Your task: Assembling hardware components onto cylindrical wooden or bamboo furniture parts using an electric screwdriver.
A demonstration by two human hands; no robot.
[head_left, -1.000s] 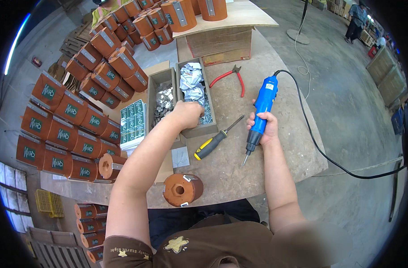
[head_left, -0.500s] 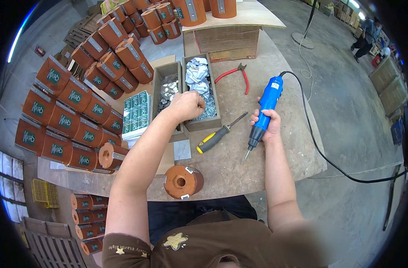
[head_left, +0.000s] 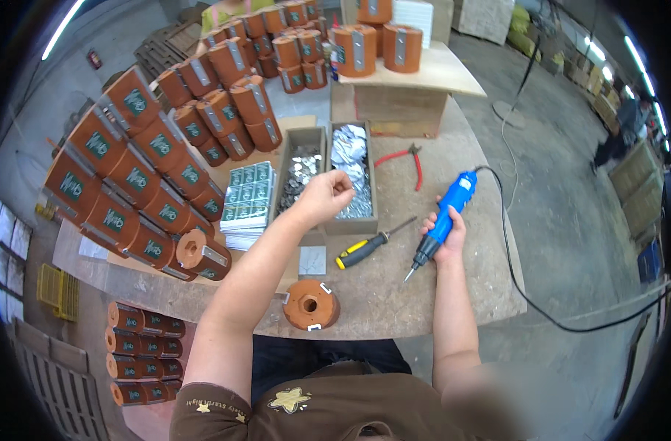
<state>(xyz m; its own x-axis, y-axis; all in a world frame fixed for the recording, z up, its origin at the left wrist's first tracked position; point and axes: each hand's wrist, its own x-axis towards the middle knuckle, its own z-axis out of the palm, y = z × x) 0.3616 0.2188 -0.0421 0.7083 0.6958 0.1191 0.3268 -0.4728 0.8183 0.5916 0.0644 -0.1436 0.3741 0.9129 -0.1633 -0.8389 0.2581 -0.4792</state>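
While my left fingers [head_left: 343,191] hang curled over the near part of a grey bin [head_left: 373,180], I cannot tell whether they pinch one of the small silvery fasteners [head_left: 362,207] just below them or nothing. My right fingers [head_left: 429,221] are wrapped around the blue electric screwdriver [head_left: 462,192], its bit slanting toward me. Nearer my body than either set of fingers, the terracotta-coloured cylinder [head_left: 295,314] stands upright on the desk [head_left: 490,257], its holed end facing up. To pick well, I judge, I should take a single piece between thumb and forefinger, lift it clear of the bin's wall, and point the bit away from my left fingers. My knuckles hide what lies under the fingertips; crumpled wrapping [head_left: 348,147] beyond them covers some contents, and I cannot make out the hole's depth.
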